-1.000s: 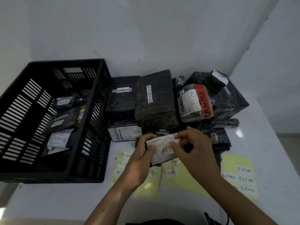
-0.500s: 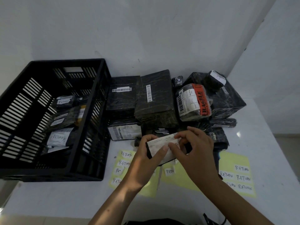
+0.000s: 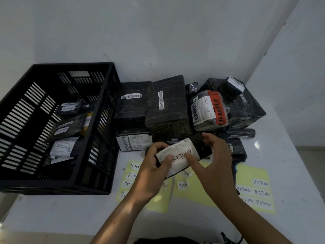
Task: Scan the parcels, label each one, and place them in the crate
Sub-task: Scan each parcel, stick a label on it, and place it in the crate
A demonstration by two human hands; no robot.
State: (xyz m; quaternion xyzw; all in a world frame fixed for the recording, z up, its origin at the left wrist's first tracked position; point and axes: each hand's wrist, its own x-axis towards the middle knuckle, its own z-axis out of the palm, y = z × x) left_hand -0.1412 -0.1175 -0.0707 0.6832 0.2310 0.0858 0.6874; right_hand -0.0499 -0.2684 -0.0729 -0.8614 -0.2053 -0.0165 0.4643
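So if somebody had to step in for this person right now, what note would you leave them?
Left hand grips the small parcel at its left end. Right hand holds the other end, thumb pressing the RETURN label onto it.
The crate stands at the left of the table; three labelled parcels show inside.
Done: this parcel's label is on. Whether it was scanned doesn't show.
Left: put it in the crate, then work through the pile of parcels by the wall, using labels from the yellow sheets.

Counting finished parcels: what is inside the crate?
The crate holds a far parcel, middle parcel and near parcel, each labelled RETURN. Its near wall hides the floor closest by.
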